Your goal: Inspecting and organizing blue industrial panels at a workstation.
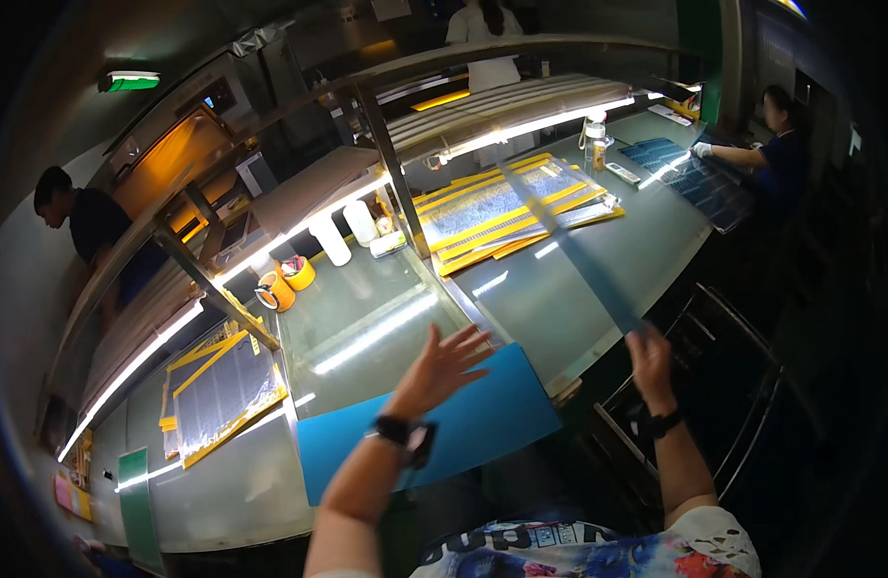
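Note:
My right hand (pixel 649 358) grips the near end of a long thin strip (pixel 571 247), which slants up and away over the glass worktop (pixel 386 308) toward a stack of yellow-framed panels (pixel 506 212). My left hand (pixel 441 367) hangs open with fingers spread above a blue sheet (pixel 502 409) lying at the bench's front edge; it holds nothing. Both wrists carry dark watches.
Two rolls of tape (pixel 286 281) and white bottles (pixel 345 231) stand at the back of the bench. Another yellow-framed panel (pixel 220 390) lies at left. A person stands at far left, one at the back, and one (pixel 776 144) works at the right bench.

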`<state>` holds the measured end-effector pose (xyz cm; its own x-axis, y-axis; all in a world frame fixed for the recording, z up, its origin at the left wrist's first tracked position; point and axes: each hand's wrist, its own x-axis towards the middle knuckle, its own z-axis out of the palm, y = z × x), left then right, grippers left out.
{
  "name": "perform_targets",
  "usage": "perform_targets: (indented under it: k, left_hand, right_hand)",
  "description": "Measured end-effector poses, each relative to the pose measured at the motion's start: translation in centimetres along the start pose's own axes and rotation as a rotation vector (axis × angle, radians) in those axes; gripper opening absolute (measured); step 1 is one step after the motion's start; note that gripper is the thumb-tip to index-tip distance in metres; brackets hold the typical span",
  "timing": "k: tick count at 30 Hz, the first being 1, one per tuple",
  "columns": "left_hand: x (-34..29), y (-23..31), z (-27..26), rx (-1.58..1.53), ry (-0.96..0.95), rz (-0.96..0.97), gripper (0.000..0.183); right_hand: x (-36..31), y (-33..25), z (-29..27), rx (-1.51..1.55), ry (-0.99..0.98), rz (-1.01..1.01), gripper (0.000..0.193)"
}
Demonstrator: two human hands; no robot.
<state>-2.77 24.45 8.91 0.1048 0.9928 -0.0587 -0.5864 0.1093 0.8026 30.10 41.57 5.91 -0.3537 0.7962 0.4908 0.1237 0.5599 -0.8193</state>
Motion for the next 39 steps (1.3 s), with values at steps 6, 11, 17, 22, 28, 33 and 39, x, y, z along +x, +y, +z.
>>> perform_targets:
  k: [6, 11, 17, 22, 28, 33, 39]
  left_hand:
    - [13.8, -12.4, 2.1, -0.726, -0.021, -0.005, 0.094]
    - [12.7, -13.4, 2.8, -0.733, 0.063, -0.017, 0.097]
    - [13.0, -13.2, 2.5, -0.746, 0.068, -0.044, 0.091]
    - [15.9, -15.4, -3.4, -0.613, 0.106, -0.253, 0.080]
    - [19.2, -17.1, -0.6, -0.389, 0.651, -0.171, 0.045]
    - [18.3, -17.1, 2.0, -0.419, 0.564, -0.072, 0.037]
    - [18.5, -13.3, 2.2, -0.412, 0.615, 0.025, 0.034]
  right_hand:
    - [-3.6, -2.3, 4.2, -0.556, -0.431, -0.443, 0.031]
    - [-4.3, -2.1, 5.3, -0.479, -0.491, -0.496, 0.021]
    - [-3.4, -1.3, 5.5, -0.338, -0.367, -0.229, 0.010]
    - [0.2, -0.5, 3.1, 0.097, -0.042, 0.195, 0.019]
    - [7.9, -0.7, -4.2, -0.566, 0.328, -0.217, 0.017]
    - [10.5, -6.5, -7.9, -0.420, 0.545, -0.188, 0.013]
    - [8.3, -12.9, -6.3, -0.410, 0.303, -0.733, 0.008]
